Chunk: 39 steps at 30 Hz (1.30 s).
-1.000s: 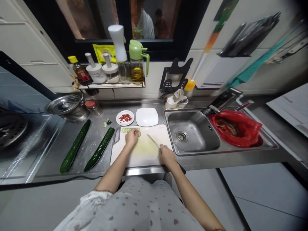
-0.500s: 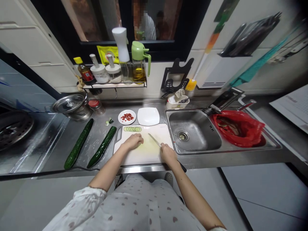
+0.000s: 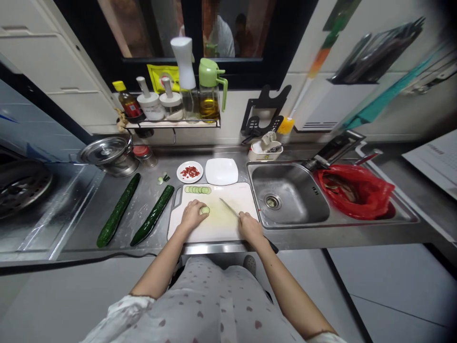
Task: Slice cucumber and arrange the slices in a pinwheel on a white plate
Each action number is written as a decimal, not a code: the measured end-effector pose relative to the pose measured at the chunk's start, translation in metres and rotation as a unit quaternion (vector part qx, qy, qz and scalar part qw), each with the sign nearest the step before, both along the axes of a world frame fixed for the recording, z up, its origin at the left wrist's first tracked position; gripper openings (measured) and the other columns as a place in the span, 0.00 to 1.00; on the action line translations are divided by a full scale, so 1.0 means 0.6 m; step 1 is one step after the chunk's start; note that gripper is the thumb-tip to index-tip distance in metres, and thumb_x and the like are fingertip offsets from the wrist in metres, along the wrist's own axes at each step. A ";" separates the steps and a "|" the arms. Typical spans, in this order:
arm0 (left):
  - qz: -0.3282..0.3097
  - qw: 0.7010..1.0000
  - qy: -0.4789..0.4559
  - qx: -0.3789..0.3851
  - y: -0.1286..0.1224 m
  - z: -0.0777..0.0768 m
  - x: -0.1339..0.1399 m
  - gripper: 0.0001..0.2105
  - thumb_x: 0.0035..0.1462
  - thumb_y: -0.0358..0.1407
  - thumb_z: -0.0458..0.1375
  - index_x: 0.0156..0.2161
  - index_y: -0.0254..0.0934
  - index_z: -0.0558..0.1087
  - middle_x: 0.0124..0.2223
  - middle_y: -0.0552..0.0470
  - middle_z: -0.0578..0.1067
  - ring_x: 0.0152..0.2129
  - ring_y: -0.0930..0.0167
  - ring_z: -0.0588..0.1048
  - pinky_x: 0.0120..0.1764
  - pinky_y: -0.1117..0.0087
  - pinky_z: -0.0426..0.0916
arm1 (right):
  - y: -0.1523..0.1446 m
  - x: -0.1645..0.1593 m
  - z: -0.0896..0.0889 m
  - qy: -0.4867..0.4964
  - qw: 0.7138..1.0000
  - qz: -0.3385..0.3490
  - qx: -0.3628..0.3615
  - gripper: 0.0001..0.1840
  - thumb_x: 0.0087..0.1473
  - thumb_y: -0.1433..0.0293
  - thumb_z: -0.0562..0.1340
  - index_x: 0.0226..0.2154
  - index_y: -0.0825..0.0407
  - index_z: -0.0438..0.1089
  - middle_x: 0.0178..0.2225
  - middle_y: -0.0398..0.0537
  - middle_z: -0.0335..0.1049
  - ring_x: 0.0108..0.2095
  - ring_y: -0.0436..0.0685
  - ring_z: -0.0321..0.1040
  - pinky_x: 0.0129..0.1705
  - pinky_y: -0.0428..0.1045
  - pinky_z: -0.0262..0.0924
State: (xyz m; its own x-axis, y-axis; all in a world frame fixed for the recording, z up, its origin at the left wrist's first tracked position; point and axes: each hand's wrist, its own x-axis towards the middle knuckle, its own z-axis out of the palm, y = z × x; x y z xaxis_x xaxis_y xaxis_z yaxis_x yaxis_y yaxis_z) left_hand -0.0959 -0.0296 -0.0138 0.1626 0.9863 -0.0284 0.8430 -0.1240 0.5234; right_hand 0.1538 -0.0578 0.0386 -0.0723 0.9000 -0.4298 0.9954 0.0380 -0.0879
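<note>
My left hand rests over the white cutting board, its fingers closed around cut cucumber slices. One pale round face shows at the fingertips; how many slices are in the hand is hidden. My right hand grips a kitchen knife, its blade angled up and left across the board, apart from the slices. Along the board's far edge lies a row of overlapping cucumber slices. To the left, a cut cucumber and a longer cucumber lie on the counter.
A plate of chopped red pieces and a white plate stand behind the board. The sink holds a red plastic bag on its right side. A lidded pot stands back left, near a bottle shelf.
My left hand has drawn back slightly to the left, and a round cucumber face now shows at its fingertips. My right hand keeps the knife nearly in place.
</note>
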 end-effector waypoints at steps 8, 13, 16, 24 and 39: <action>0.067 0.994 -0.076 0.032 -0.002 -0.026 -0.012 0.15 0.51 0.39 0.62 0.45 0.38 0.76 0.40 0.48 0.72 0.40 0.65 0.72 0.46 0.65 0.66 | -0.013 -0.013 0.017 0.043 0.999 0.021 -0.003 0.13 0.66 0.69 0.45 0.45 0.53 0.62 0.42 0.55 0.72 0.43 0.57 0.71 0.38 0.48 0.55; 0.104 0.989 -0.096 0.037 -0.001 -0.034 -0.009 0.14 0.51 0.40 0.63 0.43 0.38 0.77 0.38 0.49 0.72 0.38 0.66 0.72 0.44 0.65 0.67 | -0.029 -0.044 0.034 0.074 0.993 0.086 -0.019 0.11 0.64 0.71 0.47 0.46 0.52 0.60 0.41 0.54 0.74 0.41 0.57 0.71 0.36 0.47 0.53; 0.110 0.986 -0.114 0.041 0.000 -0.034 -0.009 0.14 0.50 0.40 0.63 0.43 0.38 0.76 0.37 0.49 0.72 0.37 0.67 0.72 0.42 0.66 0.67 | -0.032 -0.058 0.036 0.066 0.991 0.113 -0.015 0.12 0.61 0.74 0.48 0.46 0.53 0.60 0.41 0.54 0.74 0.41 0.58 0.72 0.37 0.48 0.54; 0.111 0.984 -0.130 0.041 0.000 -0.033 -0.011 0.12 0.50 0.36 0.62 0.41 0.38 0.77 0.37 0.50 0.72 0.35 0.68 0.72 0.41 0.67 0.67 | -0.033 -0.065 0.033 0.057 0.987 0.148 -0.032 0.14 0.59 0.77 0.49 0.48 0.53 0.58 0.42 0.56 0.73 0.42 0.59 0.71 0.39 0.49 0.56; 0.113 0.985 -0.126 0.027 0.002 -0.033 -0.009 0.12 0.50 0.37 0.62 0.42 0.39 0.77 0.37 0.50 0.72 0.35 0.68 0.72 0.41 0.67 0.67 | -0.034 -0.074 0.036 0.042 0.987 0.150 -0.042 0.16 0.58 0.79 0.48 0.48 0.54 0.58 0.42 0.57 0.73 0.43 0.60 0.71 0.40 0.50 0.58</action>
